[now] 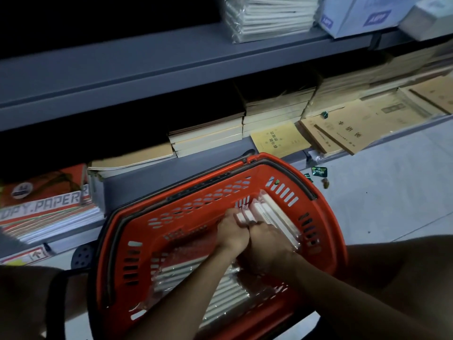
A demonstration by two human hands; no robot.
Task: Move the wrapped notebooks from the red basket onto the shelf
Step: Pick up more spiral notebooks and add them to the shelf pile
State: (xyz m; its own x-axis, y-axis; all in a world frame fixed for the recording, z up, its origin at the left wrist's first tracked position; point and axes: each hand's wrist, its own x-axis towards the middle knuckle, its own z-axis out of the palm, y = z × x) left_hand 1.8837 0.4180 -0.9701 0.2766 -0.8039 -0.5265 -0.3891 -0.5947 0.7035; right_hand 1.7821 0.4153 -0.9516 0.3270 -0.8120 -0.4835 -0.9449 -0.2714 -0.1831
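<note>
A red basket (pixel 326 217) stands on the floor in front of the grey shelf (pixel 147 67). Inside it a pack of wrapped notebooks (pixel 272 214) stands on edge against the right wall. My left hand (pixel 230 233) and my right hand (pixel 267 241) are pressed together, both gripping the near end of that pack. More wrapped notebooks (pixel 196 276) lie flat on the basket floor under my forearms. Another wrapped stack (pixel 267 17) sits on the upper shelf board.
The lower shelf holds stacks of books (pixel 208 136), brown notebooks (pixel 355 128) and copy paper packs (pixel 46 209) at the left. Blue-white boxes (pixel 355 13) sit at the upper right. Small wrappers (pixel 318 171) litter the tiled floor on the right.
</note>
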